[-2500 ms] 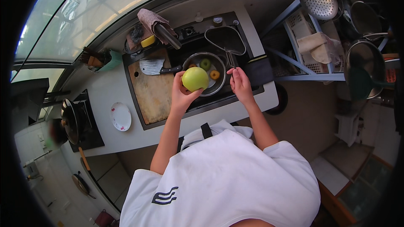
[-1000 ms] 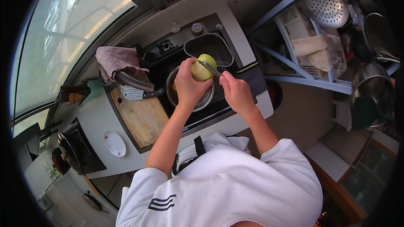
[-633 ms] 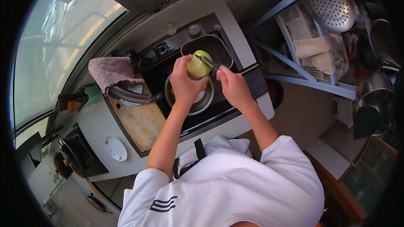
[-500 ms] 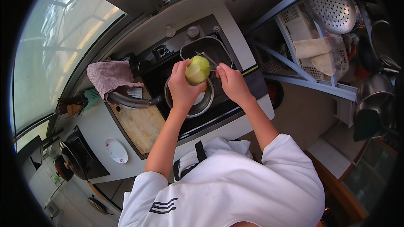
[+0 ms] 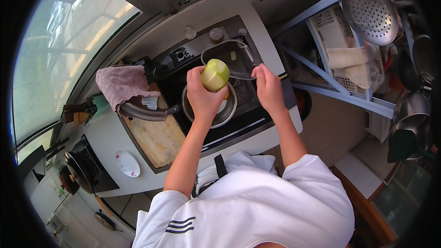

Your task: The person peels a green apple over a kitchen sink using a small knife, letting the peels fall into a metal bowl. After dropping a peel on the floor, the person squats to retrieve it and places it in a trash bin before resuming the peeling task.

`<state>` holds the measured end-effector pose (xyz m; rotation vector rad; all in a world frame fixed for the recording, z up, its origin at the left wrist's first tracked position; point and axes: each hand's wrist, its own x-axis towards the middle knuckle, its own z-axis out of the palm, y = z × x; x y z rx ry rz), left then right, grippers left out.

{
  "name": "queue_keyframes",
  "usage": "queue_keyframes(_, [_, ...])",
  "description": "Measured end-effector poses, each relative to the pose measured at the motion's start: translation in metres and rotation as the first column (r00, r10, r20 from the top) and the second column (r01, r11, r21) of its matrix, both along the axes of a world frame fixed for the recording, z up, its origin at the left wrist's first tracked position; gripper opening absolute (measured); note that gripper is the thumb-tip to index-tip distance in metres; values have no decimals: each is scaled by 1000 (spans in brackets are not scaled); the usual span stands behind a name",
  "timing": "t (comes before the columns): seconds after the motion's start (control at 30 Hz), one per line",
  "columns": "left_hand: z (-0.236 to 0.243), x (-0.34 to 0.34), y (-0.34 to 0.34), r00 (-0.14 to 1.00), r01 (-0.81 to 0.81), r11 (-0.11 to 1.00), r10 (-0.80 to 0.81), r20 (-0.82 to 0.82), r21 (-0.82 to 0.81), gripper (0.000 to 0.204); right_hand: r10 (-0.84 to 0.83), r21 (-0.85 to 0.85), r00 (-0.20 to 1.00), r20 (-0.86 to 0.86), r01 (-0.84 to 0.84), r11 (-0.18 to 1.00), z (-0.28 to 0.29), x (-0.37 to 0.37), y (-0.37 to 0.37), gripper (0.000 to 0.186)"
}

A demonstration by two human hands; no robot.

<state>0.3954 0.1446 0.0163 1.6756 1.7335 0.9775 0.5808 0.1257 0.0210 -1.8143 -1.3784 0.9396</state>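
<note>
My left hand [image 5: 204, 94] grips a green apple [image 5: 217, 71] that has a pale peeled band. My right hand [image 5: 267, 85], closed on the handle of a metal peeler [image 5: 251, 55], is to the right of the apple, apart from it. Under the apple sits a steel bowl [image 5: 226, 115], mostly covered by my left hand, with a bit of yellow fruit showing. Behind lies the dark sink [image 5: 243, 89], with a small green scrap [image 5: 233, 56] inside its back part.
A wooden board [image 5: 156, 142], a pinkish cloth [image 5: 121, 85] and a floral plate [image 5: 127, 163] are left of the sink, with a hob and black pan [image 5: 80, 170] beyond. A blue metal rack [image 5: 340, 96] with hanging strainers and pots [image 5: 370, 14] stands at right.
The peeler was on the apple and has moved up and right, away from it. A pale band now shows on the apple, and a green scrap has appeared in the sink.
</note>
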Motion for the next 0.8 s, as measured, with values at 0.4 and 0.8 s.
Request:
queue_keyframes(0.4, [0, 5, 1, 998, -17, 1000, 16, 65, 4, 58, 161, 82, 964, 211, -181, 980, -1, -43, -30, 25])
queue_keyframes(0.8, [-12, 0, 6, 984, -88, 996, 86, 156, 5, 59, 84, 21, 996, 39, -85, 996, -11, -62, -19, 31])
